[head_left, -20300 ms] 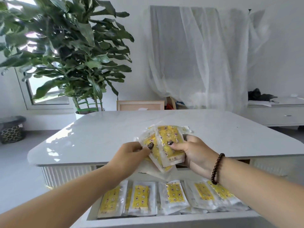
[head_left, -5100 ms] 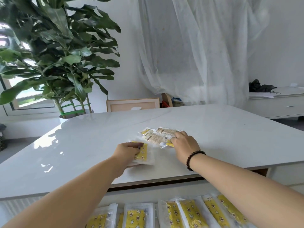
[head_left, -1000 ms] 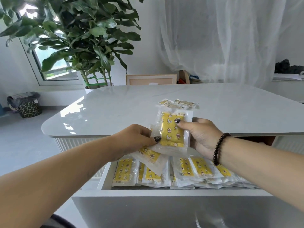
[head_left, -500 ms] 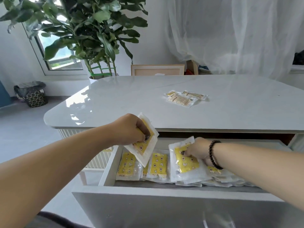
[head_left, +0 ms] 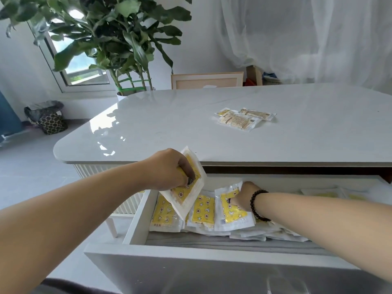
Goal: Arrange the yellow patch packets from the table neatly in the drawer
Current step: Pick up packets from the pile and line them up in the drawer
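An open white drawer point(head_left: 135, 225) below the table edge holds a row of yellow patch packets point(head_left: 203, 213). My left hand point(head_left: 169, 168) grips a tilted yellow packet point(head_left: 186, 194) above the drawer's left end. My right hand point(head_left: 241, 196) pinches another yellow packet point(head_left: 231, 215) that lies on the row inside the drawer. A small pile of packets point(head_left: 241, 119) lies on the white table point(head_left: 148, 132), face down, to the right of centre.
A large potted plant point(head_left: 118, 39) stands behind the table's far left corner. A framed board point(head_left: 206, 80) leans behind the table, under a white curtain point(head_left: 307, 35). A patterned basket point(head_left: 51, 122) sits on the floor at left.
In the last half second my right hand has pressed its packet lower onto the row in the drawer. My left hand keeps its packet over the left end, barely moved.
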A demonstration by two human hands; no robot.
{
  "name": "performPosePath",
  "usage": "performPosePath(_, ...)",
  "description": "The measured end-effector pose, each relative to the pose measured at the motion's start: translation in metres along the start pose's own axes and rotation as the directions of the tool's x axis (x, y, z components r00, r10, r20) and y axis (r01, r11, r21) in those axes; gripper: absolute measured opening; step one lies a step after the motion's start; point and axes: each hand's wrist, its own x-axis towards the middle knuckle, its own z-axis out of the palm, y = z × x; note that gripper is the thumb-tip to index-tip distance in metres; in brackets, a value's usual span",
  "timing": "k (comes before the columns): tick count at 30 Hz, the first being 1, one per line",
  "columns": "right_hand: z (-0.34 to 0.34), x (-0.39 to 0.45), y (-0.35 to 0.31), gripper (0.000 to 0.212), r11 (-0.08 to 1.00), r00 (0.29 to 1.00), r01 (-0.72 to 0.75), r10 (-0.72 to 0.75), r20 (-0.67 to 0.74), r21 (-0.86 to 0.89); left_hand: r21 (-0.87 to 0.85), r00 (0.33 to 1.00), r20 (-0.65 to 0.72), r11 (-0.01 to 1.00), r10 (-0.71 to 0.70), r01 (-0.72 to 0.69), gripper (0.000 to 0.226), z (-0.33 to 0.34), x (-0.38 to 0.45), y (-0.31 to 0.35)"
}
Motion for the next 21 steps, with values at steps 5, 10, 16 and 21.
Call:
performPosePath(5, 0.005, 0.009, 0.006, 0.038, 0.989, 0.987, 0.083, -0.099, -0.124, -0.124, 0.019, 1.0, 0.007, 1.0, -0.01, 0.01, 0.022, 0.001, -0.001, 0.002)
performPosePath(10, -0.004, -0.002, 0.007, 0.054, 0.977, 0.985, 0.07, -0.099, -0.138, -0.203, -0.023, 1.0, 0.018, 1.0, -0.013, 0.013, 0.019, -0.001, -0.008, 0.006)
performPosePath(16, -0.041, -0.028, -0.004, 0.037, 0.975, 0.977, 0.154, -0.127, -0.169, 0.158, -0.304, 1.0, -0.011, 0.953, -0.027, 0.022, 0.029, -0.009, -0.018, 0.013)
performPosePath(21, -0.071, -0.091, -0.015, 0.041, 0.576, 0.972, 0.141, -0.235, -0.003, 0.805, -0.547, 0.997, -0.072, 0.835, 0.011, -0.048, 0.048, -0.01, -0.025, 0.016)
